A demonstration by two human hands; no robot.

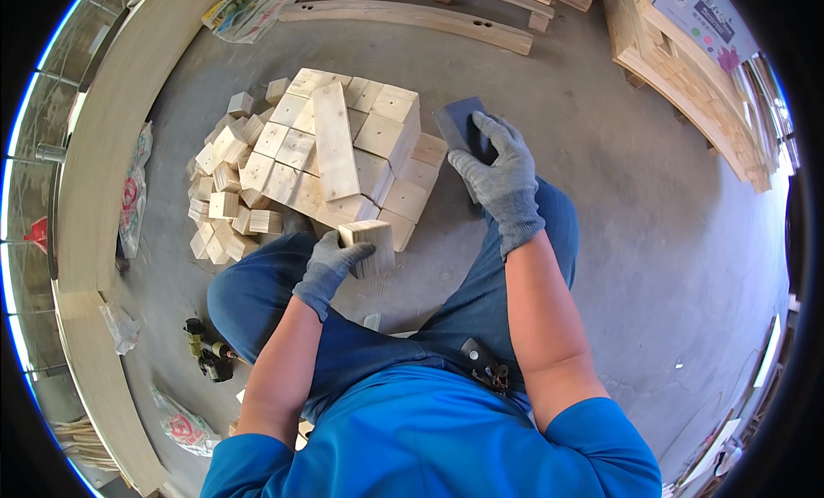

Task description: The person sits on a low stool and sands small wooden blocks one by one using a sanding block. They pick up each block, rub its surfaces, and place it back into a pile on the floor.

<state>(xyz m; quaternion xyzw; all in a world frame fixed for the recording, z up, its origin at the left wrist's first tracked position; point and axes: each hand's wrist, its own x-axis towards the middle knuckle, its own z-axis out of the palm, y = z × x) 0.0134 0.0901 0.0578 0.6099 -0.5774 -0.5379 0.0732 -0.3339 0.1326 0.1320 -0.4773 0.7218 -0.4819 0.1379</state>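
Note:
My left hand (330,262), in a grey knit glove, grips a pale wooden block (374,247) above my lap. The block is tilted, showing striped grain on its side. Off to the right, my gloved right hand (502,159) is closed on a dark grey flat sheet (459,120) that looks like sandpaper; its underside is hidden. Between and beyond my hands stands a stack of square wooden blocks (386,136), several with a small hole in the top face. A short wooden board (336,146) lies across the stack.
Loose wooden cubes (225,204) are heaped left of the stack. A green and black power drill (209,352) lies on the floor by my left knee. Long planks (412,17) lie at the far side, and a wooden pallet (687,86) stands far right. Plastic bags (136,189) lie left.

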